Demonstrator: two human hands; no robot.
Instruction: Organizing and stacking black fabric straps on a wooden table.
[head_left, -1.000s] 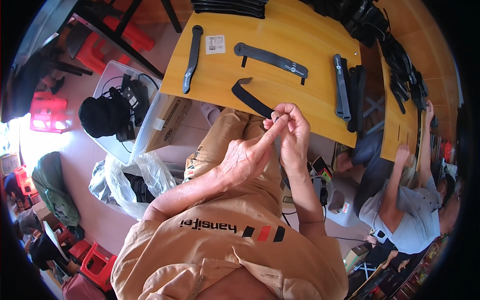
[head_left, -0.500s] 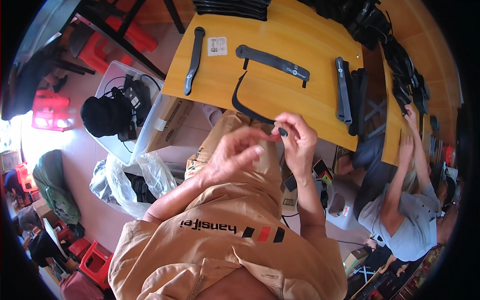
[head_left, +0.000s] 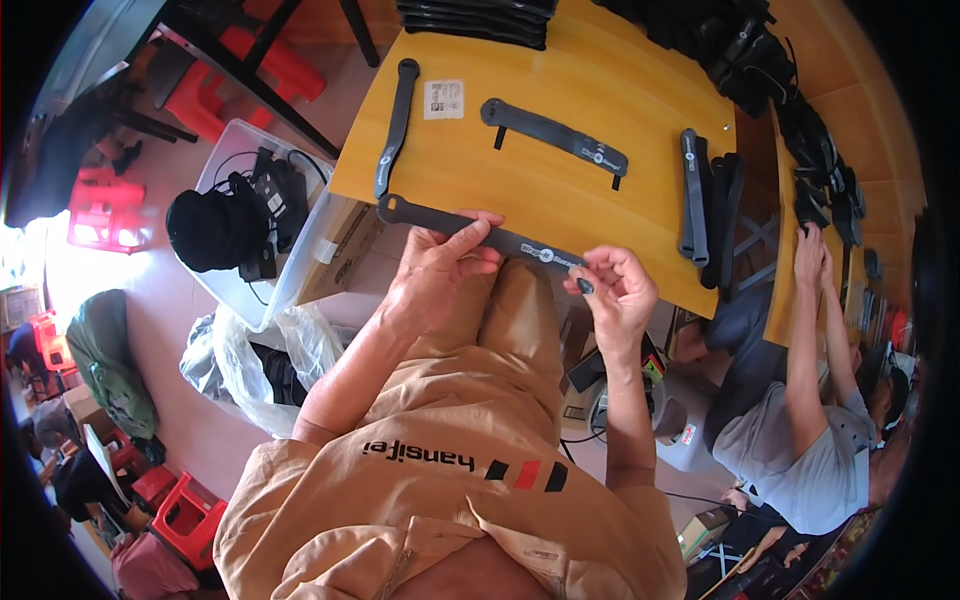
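A dark grey strap (head_left: 515,243) with a rounded, holed end and pale print stretches between my hands above the table's near edge. Near its middle, the thumb and fingers of my left hand (head_left: 447,262) pinch it. My right hand (head_left: 622,295) grips its right end, and a small dark patch shows at that thumb. Beyond lies a similar strap (head_left: 555,138) with two short black tabs sticking out below it. Another narrow strap (head_left: 398,128) lies lengthwise at the table's left, beside a white printed label (head_left: 443,99).
Several straps (head_left: 692,195) lie together at the right of the yellow table (head_left: 470,165). Black folded goods (head_left: 475,22) are stacked at the far edge. A clear bin (head_left: 225,160) with black items stands left. At right, a co-worker's hands (head_left: 812,258) handle black items.
The strap has turned from edge-on and curved to stretched out, print showing. My left hand has moved left along it and taken hold; my right hand has shifted slightly right and down.
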